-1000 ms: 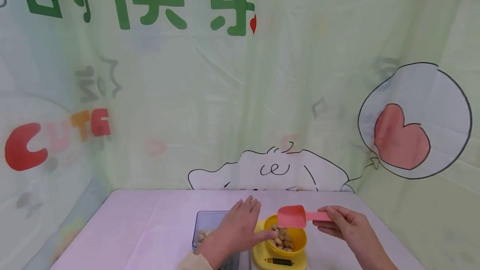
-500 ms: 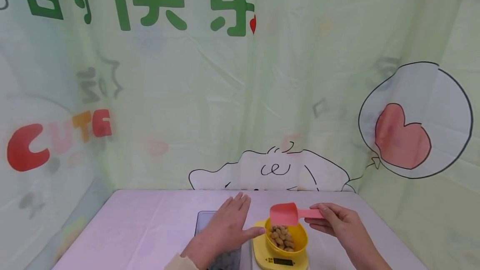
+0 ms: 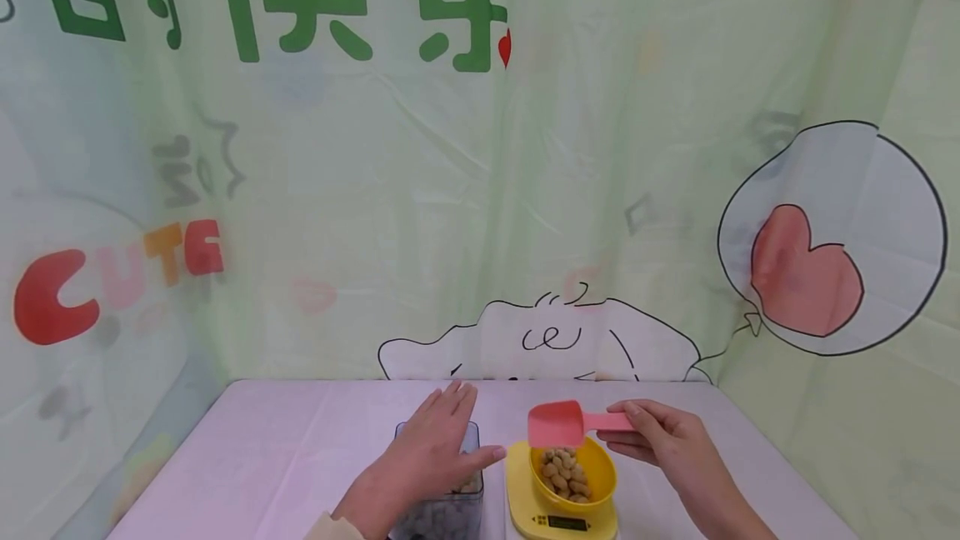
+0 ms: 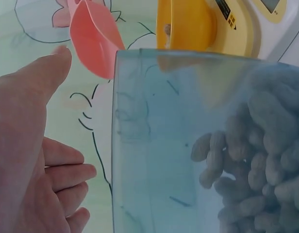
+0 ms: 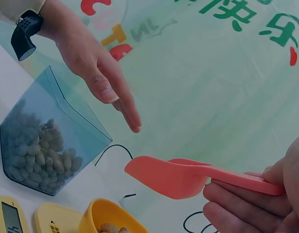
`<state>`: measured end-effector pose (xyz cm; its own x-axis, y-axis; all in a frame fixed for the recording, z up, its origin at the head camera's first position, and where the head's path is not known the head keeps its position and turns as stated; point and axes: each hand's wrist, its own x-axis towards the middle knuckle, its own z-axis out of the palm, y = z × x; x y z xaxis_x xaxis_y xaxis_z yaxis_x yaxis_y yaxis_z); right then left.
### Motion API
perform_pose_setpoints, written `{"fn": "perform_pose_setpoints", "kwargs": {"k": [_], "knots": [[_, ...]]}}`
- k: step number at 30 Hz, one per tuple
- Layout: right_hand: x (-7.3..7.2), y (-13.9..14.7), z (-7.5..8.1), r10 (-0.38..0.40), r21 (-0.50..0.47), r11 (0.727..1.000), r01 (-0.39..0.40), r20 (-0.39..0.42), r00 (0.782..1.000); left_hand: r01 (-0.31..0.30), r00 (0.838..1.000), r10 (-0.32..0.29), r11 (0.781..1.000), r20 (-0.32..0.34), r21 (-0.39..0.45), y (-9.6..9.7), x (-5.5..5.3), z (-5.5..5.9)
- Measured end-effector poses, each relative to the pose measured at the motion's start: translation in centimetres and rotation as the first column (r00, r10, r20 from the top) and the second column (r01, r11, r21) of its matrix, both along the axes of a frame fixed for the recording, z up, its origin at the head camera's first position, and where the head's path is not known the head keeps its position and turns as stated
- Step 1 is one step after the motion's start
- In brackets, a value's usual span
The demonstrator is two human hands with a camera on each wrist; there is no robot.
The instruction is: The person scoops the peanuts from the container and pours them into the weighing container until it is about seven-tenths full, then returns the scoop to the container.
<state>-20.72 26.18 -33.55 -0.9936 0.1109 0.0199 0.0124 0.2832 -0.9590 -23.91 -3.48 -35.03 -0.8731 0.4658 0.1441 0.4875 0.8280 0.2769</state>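
My right hand pinches the handle of a pink scoop, held level above a yellow bowl. No peanuts show in the scoop. Unshelled peanuts lie in the bowl, which rests on a yellow kitchen scale. My left hand hovers, fingers extended and thumb apart, over a see-through bluish bin to the left of the scale. In the right wrist view this hand is apart from the bin, where many peanuts are piled. It holds nothing.
A second display panel, framed in yellow, sits beside the scale in the right wrist view. The table has a pale cloth. Behind it hangs a printed curtain. A dark band circles the left wrist.
My left hand has shifted left and slightly up in the head view, uncovering more of the bin. The right hand has carried the scoop leftward and a little up, over the bowl's left side.
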Motion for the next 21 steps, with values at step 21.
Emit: {"fn": "perform_pose_setpoints", "kwargs": {"k": [21], "knots": [[-1.0,-4.1,0.6,0.073,0.012,0.997,-0.072,-0.044,0.996,-0.029,0.999,0.022,0.988,0.046,0.15,-5.8,1.0,-0.9]]}}
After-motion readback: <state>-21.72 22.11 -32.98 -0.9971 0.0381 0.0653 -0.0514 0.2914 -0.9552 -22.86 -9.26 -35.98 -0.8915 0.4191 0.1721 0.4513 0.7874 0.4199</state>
